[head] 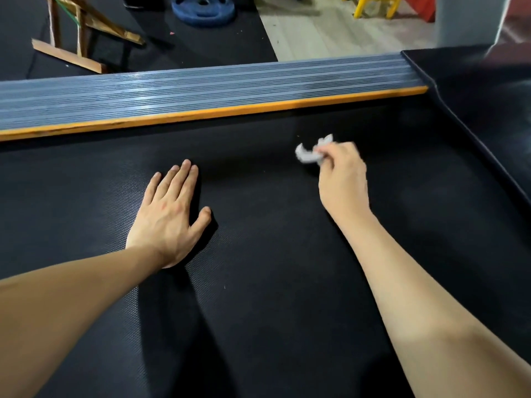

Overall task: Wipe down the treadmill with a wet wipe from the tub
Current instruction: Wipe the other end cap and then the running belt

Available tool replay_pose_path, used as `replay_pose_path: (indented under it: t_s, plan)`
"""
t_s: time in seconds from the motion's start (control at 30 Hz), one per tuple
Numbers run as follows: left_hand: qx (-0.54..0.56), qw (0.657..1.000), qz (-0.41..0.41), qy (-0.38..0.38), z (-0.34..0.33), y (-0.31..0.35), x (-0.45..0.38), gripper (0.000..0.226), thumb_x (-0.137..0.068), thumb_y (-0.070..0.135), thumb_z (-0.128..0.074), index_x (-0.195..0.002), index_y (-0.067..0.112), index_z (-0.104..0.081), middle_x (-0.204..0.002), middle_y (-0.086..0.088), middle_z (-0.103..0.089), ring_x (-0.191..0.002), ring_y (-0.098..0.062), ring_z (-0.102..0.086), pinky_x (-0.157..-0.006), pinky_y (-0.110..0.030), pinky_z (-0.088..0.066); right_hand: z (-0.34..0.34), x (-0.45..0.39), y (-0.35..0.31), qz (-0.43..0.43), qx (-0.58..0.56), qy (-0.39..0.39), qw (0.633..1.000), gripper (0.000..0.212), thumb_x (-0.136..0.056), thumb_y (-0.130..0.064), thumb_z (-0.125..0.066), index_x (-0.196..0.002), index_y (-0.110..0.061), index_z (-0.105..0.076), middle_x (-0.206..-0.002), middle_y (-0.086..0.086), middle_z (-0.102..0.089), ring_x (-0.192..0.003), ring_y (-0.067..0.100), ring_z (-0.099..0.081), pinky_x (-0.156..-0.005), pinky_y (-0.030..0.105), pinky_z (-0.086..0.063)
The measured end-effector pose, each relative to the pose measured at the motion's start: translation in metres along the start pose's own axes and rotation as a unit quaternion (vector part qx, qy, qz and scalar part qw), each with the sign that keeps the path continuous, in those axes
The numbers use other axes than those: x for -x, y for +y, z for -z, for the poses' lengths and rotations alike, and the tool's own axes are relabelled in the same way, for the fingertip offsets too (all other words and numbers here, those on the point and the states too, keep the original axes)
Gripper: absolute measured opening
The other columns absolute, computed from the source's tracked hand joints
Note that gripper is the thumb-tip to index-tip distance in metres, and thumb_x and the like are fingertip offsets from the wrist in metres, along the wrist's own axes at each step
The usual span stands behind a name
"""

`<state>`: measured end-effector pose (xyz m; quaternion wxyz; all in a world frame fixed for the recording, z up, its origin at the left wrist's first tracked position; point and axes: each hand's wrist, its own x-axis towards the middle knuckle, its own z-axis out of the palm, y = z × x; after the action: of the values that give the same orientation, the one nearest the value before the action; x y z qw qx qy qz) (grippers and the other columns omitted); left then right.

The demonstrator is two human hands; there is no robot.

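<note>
Treadmill belt [258, 282] wiping looked midway: right hand [343, 179] pinched a crumpled wet wipe [309, 155] near the far side rail [201, 90]; left hand [169, 216] lay flat, fingers straight.

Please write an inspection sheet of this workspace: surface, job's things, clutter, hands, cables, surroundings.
Surface: black textured treadmill belt, ribbed grey side rail with orange strip.
Job's things: crumpled wet wipe in the right hand; tub not seen.
Clutter: nothing seen on the belt.
Hands: left hand flat on the belt; right hand pinches the wipe.
Cables: nothing seen.
Surroundings: blue weight plate, wooden frame, yellow chair.
</note>
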<state>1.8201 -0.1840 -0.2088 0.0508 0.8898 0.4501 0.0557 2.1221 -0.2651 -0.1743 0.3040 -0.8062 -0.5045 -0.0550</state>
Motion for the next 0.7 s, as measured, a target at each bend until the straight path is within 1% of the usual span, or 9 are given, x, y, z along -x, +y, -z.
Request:
replay_pose_path:
  t_s: [0.07,0.13,0.23,0.33,0.4,0.47,0.57,0.63,0.7]
  plan:
    - [0.000,1.000,0.000,0.000,0.000,0.000,0.000,0.080,-0.096,0.058,-0.021,-0.163,0.014,-0.014,-0.171,-0.003,-0.009,-0.157,-0.020,-0.008,-0.128,-0.043,-0.005,0.006,0.006,0.008,0.079,0.074,-0.074,0.991,0.031,-0.094,-0.004,-0.049,-0.108,-0.013,-0.075,-0.105,0.005,-0.070,-0.095,0.025,-0.063,-0.087,0.041,-0.052]
    - [0.002,1.000,0.000,0.000,0.000,0.001,0.000,0.080,-0.097,0.057,-0.022,-0.163,0.014,-0.014,-0.171,-0.004,-0.009,-0.157,-0.020,-0.008,-0.128,-0.043,-0.005,0.022,0.006,0.017,0.100,0.128,-0.163,0.973,0.031,-0.095,-0.005,-0.050,-0.114,-0.015,-0.072,-0.108,0.006,-0.070,-0.098,0.029,-0.059,-0.083,0.045,-0.052]
    - [0.001,1.000,-0.002,0.001,0.001,0.001,0.000,0.079,-0.097,0.057,-0.022,-0.163,0.013,-0.015,-0.170,-0.005,-0.011,-0.157,-0.021,-0.008,-0.128,-0.044,-0.006,0.041,0.000,0.027,0.115,0.083,-0.240,0.960,0.039,-0.092,0.002,-0.057,-0.124,-0.018,-0.070,-0.116,0.005,-0.064,-0.102,0.027,-0.053,-0.086,0.044,-0.051]
    - [0.002,1.000,0.001,0.004,0.002,0.002,0.000,0.079,-0.097,0.057,-0.023,-0.163,0.013,-0.014,-0.170,-0.005,-0.011,-0.157,-0.021,-0.008,-0.128,-0.044,-0.007,0.040,-0.022,0.022,0.102,0.051,-0.222,0.968,0.032,-0.095,-0.006,-0.060,-0.122,-0.019,-0.072,-0.110,0.007,-0.063,-0.101,0.028,-0.054,-0.088,0.034,-0.045]
    - [0.002,1.000,0.000,0.001,0.002,0.002,-0.001,0.079,-0.097,0.056,-0.023,-0.163,0.013,-0.014,-0.171,-0.004,-0.010,-0.158,-0.020,-0.007,-0.128,-0.044,-0.007,0.028,-0.046,0.009,0.087,0.025,-0.153,0.984,0.035,-0.094,-0.008,-0.060,-0.127,-0.018,-0.068,-0.113,0.010,-0.063,-0.103,0.029,-0.055,-0.087,0.031,-0.040]
    - [0.003,1.000,0.000,0.000,0.001,0.002,0.000,0.079,-0.097,0.056,-0.023,-0.163,0.014,-0.013,-0.171,-0.004,-0.009,-0.158,-0.019,-0.005,-0.128,-0.044,-0.006,0.010,-0.066,-0.006,0.084,0.024,-0.103,0.991,0.037,-0.093,-0.008,-0.059,-0.128,-0.020,-0.064,-0.117,0.008,-0.063,-0.105,0.028,-0.054,-0.091,0.033,-0.042]
    - [0.004,1.000,0.002,-0.001,0.002,0.001,0.000,0.079,-0.098,0.057,-0.022,-0.163,0.015,-0.012,-0.171,-0.002,-0.007,-0.158,-0.018,-0.003,-0.128,-0.044,-0.005,-0.017,-0.079,-0.016,0.116,0.072,-0.153,0.979,0.030,-0.093,-0.006,-0.054,-0.117,-0.014,-0.070,-0.115,0.011,-0.066,-0.106,0.032,-0.056,-0.092,0.038,-0.046]
    - [0.007,1.000,0.000,0.000,0.001,0.001,0.000,0.079,-0.098,0.057,-0.022,-0.163,0.014,-0.012,-0.171,-0.003,-0.008,-0.158,-0.018,-0.004,-0.128,-0.044,-0.005,-0.026,-0.075,-0.016,0.107,0.078,-0.186,0.974,0.026,-0.097,-0.016,-0.051,-0.112,-0.012,-0.073,-0.111,0.009,-0.067,-0.102,0.030,-0.057,-0.085,0.033,-0.043]
    - [0.011,1.000,0.000,0.001,0.001,0.001,0.000,0.079,-0.098,0.057,-0.023,-0.163,0.014,-0.013,-0.171,-0.003,-0.009,-0.158,-0.018,-0.005,-0.128,-0.044,-0.006,-0.030,-0.071,-0.020,0.085,0.070,-0.164,0.980,0.027,-0.099,-0.030,-0.051,-0.105,-0.014,-0.073,-0.102,0.003,-0.065,-0.095,0.025,-0.057,-0.079,0.031,-0.040]
